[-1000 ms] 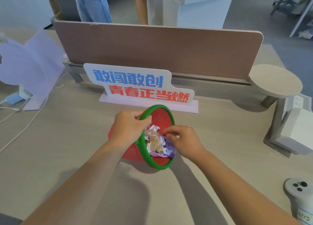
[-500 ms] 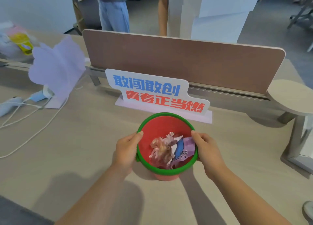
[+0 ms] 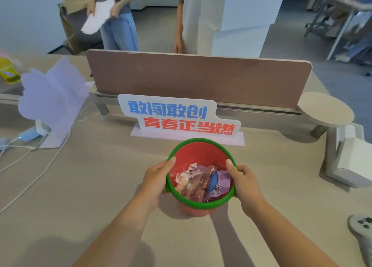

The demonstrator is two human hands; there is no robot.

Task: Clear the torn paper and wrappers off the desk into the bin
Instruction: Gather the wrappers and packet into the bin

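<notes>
A small red bin [image 3: 198, 154] with a green rim stands upright on the desk in front of me. Inside it lie torn pale paper scraps [image 3: 188, 173], a brownish clear wrapper [image 3: 198, 187] and a purple and blue wrapper [image 3: 218, 184]. My left hand [image 3: 157, 179] grips the bin's left rim, thumb over the edge. My right hand [image 3: 244, 181] grips the right rim the same way. No loose paper shows on the desk around the bin.
A white sign [image 3: 179, 116] with blue and red characters stands just behind the bin, before a brown divider panel [image 3: 199, 77]. A lilac card stand [image 3: 52, 97] and white cables [image 3: 30, 162] lie left. A white controller [image 3: 362, 232] sits at the right edge. Two people stand beyond the desk.
The bin went from tilted on its side to upright. My right hand left the wrappers inside and took the right rim; both hands now hold the bin.
</notes>
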